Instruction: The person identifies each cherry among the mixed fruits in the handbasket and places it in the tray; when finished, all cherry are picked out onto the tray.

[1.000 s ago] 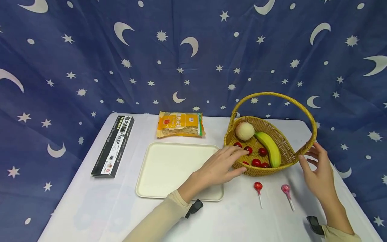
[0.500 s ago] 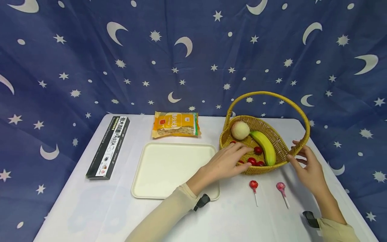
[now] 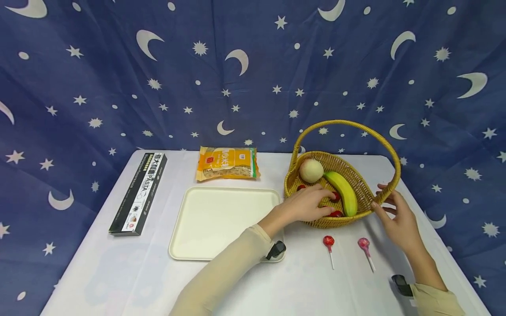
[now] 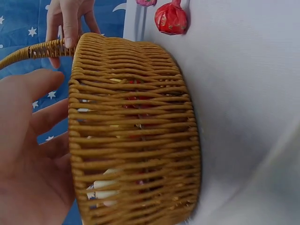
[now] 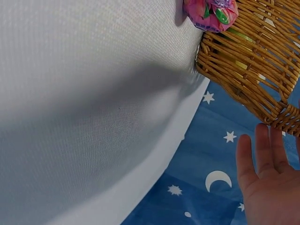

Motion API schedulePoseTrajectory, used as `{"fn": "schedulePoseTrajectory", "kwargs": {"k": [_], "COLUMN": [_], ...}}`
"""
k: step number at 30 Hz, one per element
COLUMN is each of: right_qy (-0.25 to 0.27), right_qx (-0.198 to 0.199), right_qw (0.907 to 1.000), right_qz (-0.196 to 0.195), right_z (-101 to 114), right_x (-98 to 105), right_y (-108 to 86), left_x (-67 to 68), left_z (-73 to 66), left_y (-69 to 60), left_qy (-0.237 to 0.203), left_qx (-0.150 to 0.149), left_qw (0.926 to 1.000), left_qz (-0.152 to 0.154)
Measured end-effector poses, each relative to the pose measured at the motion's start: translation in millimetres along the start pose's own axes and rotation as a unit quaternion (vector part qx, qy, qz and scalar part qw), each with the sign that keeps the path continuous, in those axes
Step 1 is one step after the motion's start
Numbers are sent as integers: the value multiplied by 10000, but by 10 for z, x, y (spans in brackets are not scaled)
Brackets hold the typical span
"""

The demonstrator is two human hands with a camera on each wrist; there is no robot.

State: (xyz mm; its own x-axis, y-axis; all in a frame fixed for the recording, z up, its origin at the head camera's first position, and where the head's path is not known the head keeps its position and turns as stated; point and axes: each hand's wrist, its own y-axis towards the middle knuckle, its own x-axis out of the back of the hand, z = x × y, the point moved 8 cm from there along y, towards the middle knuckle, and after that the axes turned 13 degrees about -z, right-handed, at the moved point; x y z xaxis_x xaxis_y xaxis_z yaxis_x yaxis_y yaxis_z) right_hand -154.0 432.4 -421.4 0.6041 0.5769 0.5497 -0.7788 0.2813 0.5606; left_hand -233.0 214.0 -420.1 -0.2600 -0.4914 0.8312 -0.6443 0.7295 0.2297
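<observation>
The wicker basket [image 3: 363,186] stands upright on the far right part of the white table [image 3: 130,274], its tall handle [image 3: 348,122] arching over the fruit. The person's left hand [image 3: 306,204] reaches in over the near left rim, fingers bent down among the red cherries [image 3: 336,213]; the fingertips are by the fruit, but I can't tell whether they pinch a cherry or only touch one. The right hand [image 3: 400,224] holds the basket at the right foot of the handle, thumb on the near side and fingers on the far side.

Inside the basket, a pale round fruit [image 3: 311,170] sits at the far left, with a yellow banana [image 3: 343,193] to its right. On the table just nearer than the basket lie two lollipops, the red lollipop [image 3: 328,241] to the left of the pink lollipop [image 3: 364,244]. Left of the basket is a cream tray [image 3: 225,221], the left sleeve [image 3: 237,261] crossing its near right corner. Beyond the tray lies an orange food bag [image 3: 228,161], and farther left a black-and-white pasta box [image 3: 138,193].
</observation>
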Motion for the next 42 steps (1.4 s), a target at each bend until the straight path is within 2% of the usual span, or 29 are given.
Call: {"fn": "schedulePoseTrajectory", "kwargs": {"k": [5,8,16,18,26,35,38,42], "right_qy": [-3,-24,-48,-54,-46,8,47,78], "right_qx": [-1,-42,-123,-102,-74,-19,-5,10], "right_qw": [10000,10000,9999,9999,10000,10000,9999,9999], "right_qz": [-16,3,42,21,8,-68,-90,-111], "right_z": [-7,-19,-29,-29,-42,-20,-10,-10], "right_x": [4,-10,-20,-17,-5,5,6,8], "right_y": [-3,-12,-26,-24,-10,-20,-22,-16], "left_x": [-125,-186,-295,-316,-373,-425,-444,-423], "left_z": [-45,-47,-1,2,-3,-13,5,27], "left_y": [134,187,215,222,249,339,368,395], "left_qy": [43,4,-61,-21,229,186,72,-71], "left_qx": [-123,-96,384,398,383,377,358,415], "left_qw": [9992,9984,9942,9935,9909,9879,9887,9914], "left_qz": [376,550,1005,1065,1270,1495,1457,1236]}}
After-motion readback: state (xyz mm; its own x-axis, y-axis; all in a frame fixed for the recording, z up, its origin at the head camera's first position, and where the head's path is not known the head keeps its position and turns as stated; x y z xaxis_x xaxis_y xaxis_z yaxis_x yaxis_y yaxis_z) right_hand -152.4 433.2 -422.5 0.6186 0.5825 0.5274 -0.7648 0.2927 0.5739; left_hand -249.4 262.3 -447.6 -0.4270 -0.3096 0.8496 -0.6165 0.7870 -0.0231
